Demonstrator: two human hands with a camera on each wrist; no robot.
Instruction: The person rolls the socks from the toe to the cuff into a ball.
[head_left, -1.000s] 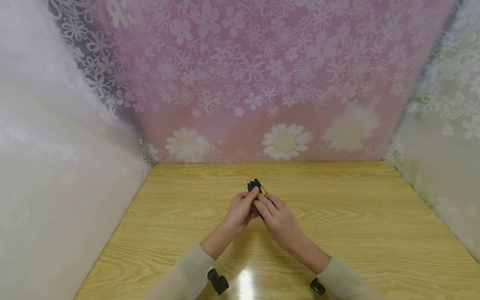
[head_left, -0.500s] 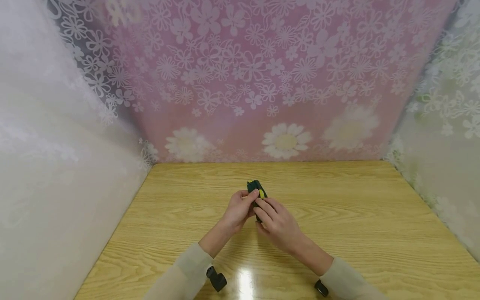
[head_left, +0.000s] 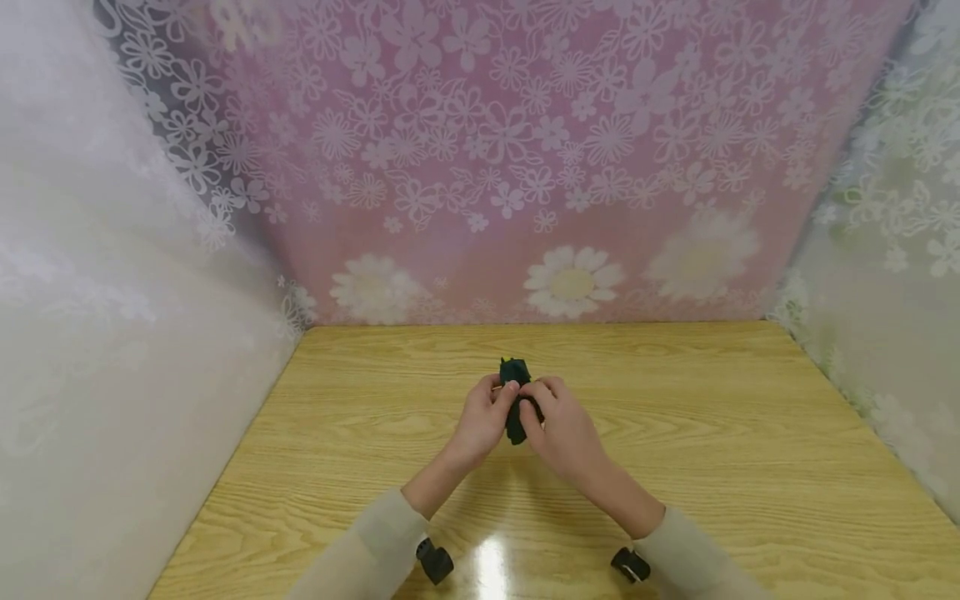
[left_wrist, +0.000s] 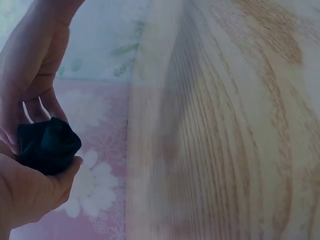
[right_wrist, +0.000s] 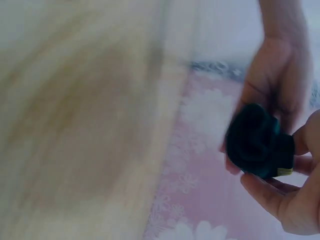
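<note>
A dark green bundle of soft folded fabric (head_left: 514,371) with a small bit of yellow is held between both hands above the middle of the table. The left hand (head_left: 482,419) grips its left side, thumb on top. At its right side, the right hand (head_left: 567,429) pinches the fabric between thumb and fingers. In the left wrist view the rolled end of the bundle (left_wrist: 50,146) faces the camera. A yellow strip shows at the bundle's edge (right_wrist: 285,171) in the right wrist view. Its exact kind cannot be told.
The wood-grain table (head_left: 360,400) lies beneath the hands. A pink flowered backdrop (head_left: 480,167) rises behind it, with pale flowered sheets at both sides. Black wrist cameras (head_left: 435,561) hang by the light sleeves (head_left: 378,533).
The bundle has turned in the hands, and its yellow side patch is now mostly out of sight. The right hand's fingers have shifted and now pinch a fold on the right side.
</note>
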